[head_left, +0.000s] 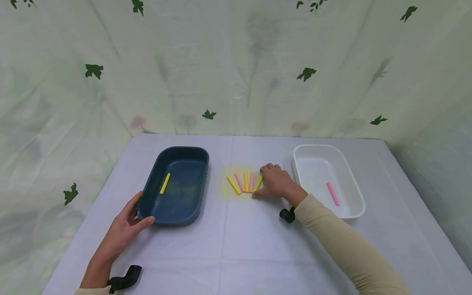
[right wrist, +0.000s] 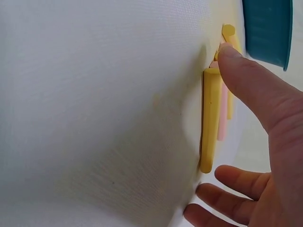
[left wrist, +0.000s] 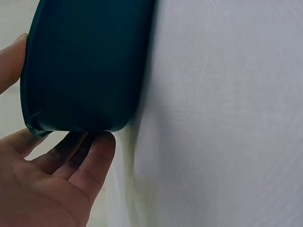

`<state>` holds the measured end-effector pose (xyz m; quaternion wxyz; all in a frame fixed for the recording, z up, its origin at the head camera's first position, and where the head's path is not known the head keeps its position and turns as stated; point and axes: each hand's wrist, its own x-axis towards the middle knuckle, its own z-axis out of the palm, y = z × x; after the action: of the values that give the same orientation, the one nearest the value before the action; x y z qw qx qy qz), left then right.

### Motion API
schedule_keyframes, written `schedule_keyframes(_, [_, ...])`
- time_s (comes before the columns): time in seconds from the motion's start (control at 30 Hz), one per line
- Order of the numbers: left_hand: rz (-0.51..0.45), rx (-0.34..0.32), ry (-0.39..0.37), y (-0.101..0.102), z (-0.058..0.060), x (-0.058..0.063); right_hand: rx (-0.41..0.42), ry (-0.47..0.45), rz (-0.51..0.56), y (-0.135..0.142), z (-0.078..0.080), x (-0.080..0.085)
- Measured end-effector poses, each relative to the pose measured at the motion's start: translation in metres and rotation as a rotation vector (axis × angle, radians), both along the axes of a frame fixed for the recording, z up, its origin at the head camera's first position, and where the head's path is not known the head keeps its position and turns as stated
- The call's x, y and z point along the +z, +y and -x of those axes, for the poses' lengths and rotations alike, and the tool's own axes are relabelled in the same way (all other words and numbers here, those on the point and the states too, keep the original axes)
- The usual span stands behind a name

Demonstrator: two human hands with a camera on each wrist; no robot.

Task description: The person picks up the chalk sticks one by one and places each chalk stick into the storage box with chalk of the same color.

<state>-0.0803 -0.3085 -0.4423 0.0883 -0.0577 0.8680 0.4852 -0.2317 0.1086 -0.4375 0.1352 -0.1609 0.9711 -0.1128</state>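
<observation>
Yellow and pink chalk sticks lie fanned out on the white cloth between two trays. Over the rightmost yellow chalk (head_left: 259,183) is my right hand (head_left: 277,182), thumb near one end and fingers towards the other. In the right wrist view, the fingers stay apart from this yellow chalk (right wrist: 210,123), and the thumb tip covers part of the other sticks. My left hand (head_left: 123,231) holds the near left corner of the dark blue tray (head_left: 184,205), thumb at the near rim, fingers against the outer wall. One yellow chalk (head_left: 165,183) lies inside that tray.
At the right stands a white tray (head_left: 313,176) with one pink chalk (head_left: 333,194) in it, beside my right forearm. Yellow dust marks the cloth (head_left: 225,186) around the fan. A leaf-patterned curtain (head_left: 228,82) hangs behind the table.
</observation>
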Motion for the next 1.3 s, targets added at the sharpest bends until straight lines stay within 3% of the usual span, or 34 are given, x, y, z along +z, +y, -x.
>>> schedule_keyframes(0.37, [-0.004, -0.001, 0.010, -0.002, -0.006, 0.003, -0.015, 0.018, -0.039, -0.008, -0.002, 0.001])
schedule_keyframes(0.87, [0.016, -0.023, 0.024, -0.001, -0.003, 0.004, -0.034, 0.013, -0.021, -0.005, -0.005, -0.003])
schedule_keyframes(1.03, [0.046, -0.025, 0.016, -0.002, -0.001, 0.005, 0.000, -0.034, 0.019, -0.002, 0.003, 0.000])
schedule_keyframes(1.3, [0.087, -0.054, 0.016, -0.003, 0.002, 0.005, 0.036, -0.052, 0.160, 0.003, 0.029, 0.022])
